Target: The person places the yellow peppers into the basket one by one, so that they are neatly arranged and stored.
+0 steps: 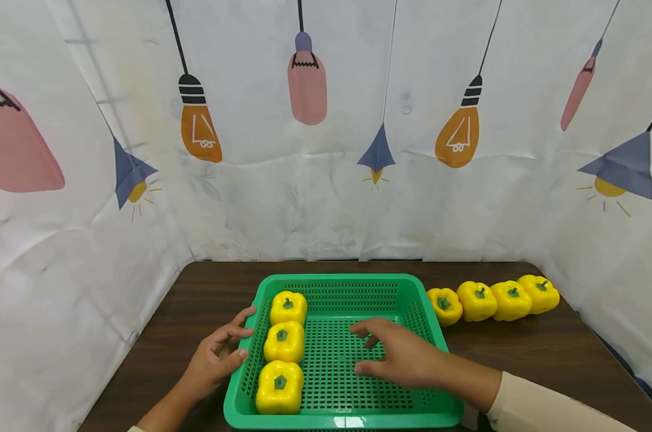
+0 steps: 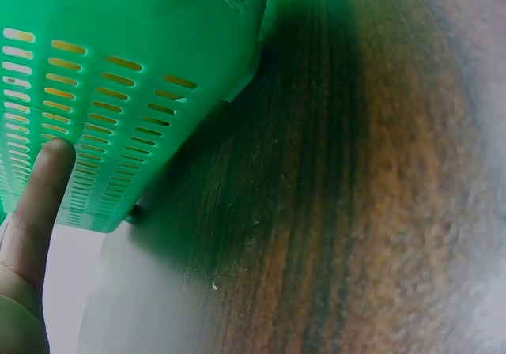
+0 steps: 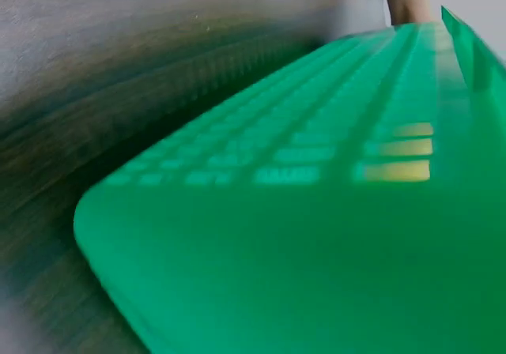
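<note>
Three yellow bell peppers (image 1: 284,342) stand in a column along the left wall of a green plastic basket (image 1: 347,420). My left hand (image 1: 212,360) is at the basket's left rim, fingers extended and nothing gripped. In the left wrist view one finger (image 2: 39,204) lies against the slotted wall (image 2: 118,141), and yellow shows through the slots. Over the basket's bare right half hovers my right hand (image 1: 403,354), its fingers spread in a loose curve around nothing. The right wrist view is blurred; the basket's wall (image 3: 277,251) fills much of it.
Several more yellow bell peppers (image 1: 511,300) lie in a slanting row on the dark wooden table (image 1: 520,354), right of the basket. A white curtain (image 1: 304,210) printed with hanging lamps closes off the back and sides.
</note>
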The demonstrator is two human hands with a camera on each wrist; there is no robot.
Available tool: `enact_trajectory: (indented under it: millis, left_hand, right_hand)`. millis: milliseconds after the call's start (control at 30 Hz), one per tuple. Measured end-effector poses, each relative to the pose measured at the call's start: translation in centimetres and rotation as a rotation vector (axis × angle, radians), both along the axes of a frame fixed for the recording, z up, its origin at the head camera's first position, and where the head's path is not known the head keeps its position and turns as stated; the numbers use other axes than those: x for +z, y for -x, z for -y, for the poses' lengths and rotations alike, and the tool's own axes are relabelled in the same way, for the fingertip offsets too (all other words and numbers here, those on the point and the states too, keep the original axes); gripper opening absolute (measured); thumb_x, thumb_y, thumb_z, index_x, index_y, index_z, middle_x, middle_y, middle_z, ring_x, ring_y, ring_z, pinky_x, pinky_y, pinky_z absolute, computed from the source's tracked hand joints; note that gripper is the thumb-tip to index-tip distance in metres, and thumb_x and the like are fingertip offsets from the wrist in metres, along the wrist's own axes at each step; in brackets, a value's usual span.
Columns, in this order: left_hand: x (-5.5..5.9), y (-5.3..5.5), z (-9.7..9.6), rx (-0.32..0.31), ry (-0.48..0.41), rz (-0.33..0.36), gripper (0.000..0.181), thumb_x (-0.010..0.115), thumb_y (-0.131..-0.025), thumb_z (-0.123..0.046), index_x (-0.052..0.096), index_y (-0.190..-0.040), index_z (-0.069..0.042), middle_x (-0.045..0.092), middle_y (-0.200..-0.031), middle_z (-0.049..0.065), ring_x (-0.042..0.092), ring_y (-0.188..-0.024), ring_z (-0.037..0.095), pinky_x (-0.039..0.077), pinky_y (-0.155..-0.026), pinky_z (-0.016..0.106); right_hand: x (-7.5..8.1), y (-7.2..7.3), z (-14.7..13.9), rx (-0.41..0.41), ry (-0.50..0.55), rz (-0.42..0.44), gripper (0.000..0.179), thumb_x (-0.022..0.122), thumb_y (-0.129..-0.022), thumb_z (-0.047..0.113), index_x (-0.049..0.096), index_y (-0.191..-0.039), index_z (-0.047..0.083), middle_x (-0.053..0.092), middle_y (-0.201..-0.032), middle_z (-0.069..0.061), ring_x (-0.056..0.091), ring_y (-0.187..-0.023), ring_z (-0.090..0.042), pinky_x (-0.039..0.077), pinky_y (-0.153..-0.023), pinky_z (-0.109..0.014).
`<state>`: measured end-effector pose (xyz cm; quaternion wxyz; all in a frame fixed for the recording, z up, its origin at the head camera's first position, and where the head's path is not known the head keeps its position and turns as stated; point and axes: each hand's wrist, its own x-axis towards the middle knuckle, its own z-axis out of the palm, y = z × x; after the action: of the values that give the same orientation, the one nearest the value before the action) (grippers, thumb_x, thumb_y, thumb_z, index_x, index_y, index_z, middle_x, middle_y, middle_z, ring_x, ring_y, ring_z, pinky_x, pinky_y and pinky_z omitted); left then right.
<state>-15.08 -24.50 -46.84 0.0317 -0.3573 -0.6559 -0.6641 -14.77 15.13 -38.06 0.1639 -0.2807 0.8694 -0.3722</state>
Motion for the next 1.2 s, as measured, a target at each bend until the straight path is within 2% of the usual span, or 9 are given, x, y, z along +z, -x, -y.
enact_trajectory:
  millis: [100, 467, 800, 1033, 1200]
  left_hand:
    - [-0.1, 0.0, 0.0, -0.007, -0.002, 0.004, 0.033, 0.046, -0.094, 0.021, 0.049, -0.127, 0.018, 0.032, -0.163, 0.017, 0.027, -0.151, 0.012, 0.030, -0.114, 0.021]
    - [-0.2, 0.1, 0.0, -0.013, -0.008, 0.006, 0.034, 0.047, -0.094, 0.021, 0.051, -0.127, 0.018, 0.033, -0.163, 0.016, 0.027, -0.152, 0.014, 0.029, -0.115, 0.022]
    - [-0.2, 0.3, 0.2, -0.001, -0.006, 0.007, 0.034, 0.047, -0.093, 0.021, 0.051, -0.127, 0.018, 0.033, -0.163, 0.016, 0.027, -0.151, 0.014, 0.030, -0.115, 0.023]
    - [-0.5, 0.5, 0.3, -0.002, -0.010, -0.004, 0.035, 0.047, -0.092, 0.023, 0.052, -0.126, 0.018, 0.035, -0.162, 0.016, 0.029, -0.151, 0.014, 0.031, -0.114, 0.023]
    - [-0.5, 0.4, 0.3, -0.006, -0.015, -0.005, 0.035, 0.048, -0.092, 0.023, 0.052, -0.126, 0.017, 0.035, -0.162, 0.015, 0.029, -0.151, 0.014, 0.031, -0.114, 0.023]
  right_hand:
    - [0.2, 0.1, -0.7, 0.001, 0.031, 0.016, 0.062, 0.077, -0.093, 0.042, 0.053, -0.144, 0.018, 0.056, -0.137, -0.003, 0.060, -0.116, -0.029, 0.057, -0.076, -0.027]
    - [0.9, 0.3, -4.4, -0.041, 0.054, 0.000, 0.061, 0.075, -0.093, 0.045, 0.050, -0.145, 0.026, 0.053, -0.139, -0.001, 0.058, -0.119, -0.026, 0.058, -0.078, -0.028]
    - [1.5, 0.9, -7.1, -0.072, 0.033, -0.118, 0.065, 0.074, -0.092, 0.048, 0.049, -0.147, 0.025, 0.055, -0.138, 0.001, 0.059, -0.120, -0.032, 0.057, -0.082, -0.029]
    - [1.8, 1.6, -9.3, -0.111, 0.048, -0.142, 0.069, 0.074, -0.093, 0.044, 0.045, -0.150, 0.017, 0.052, -0.141, -0.010, 0.059, -0.121, -0.033, 0.057, -0.085, -0.031]
    - [2.0, 1.9, -10.4, -0.139, 0.060, -0.170, 0.069, 0.075, -0.093, 0.041, 0.045, -0.149, 0.015, 0.048, -0.147, -0.009, 0.058, -0.124, -0.033, 0.057, -0.085, -0.030]
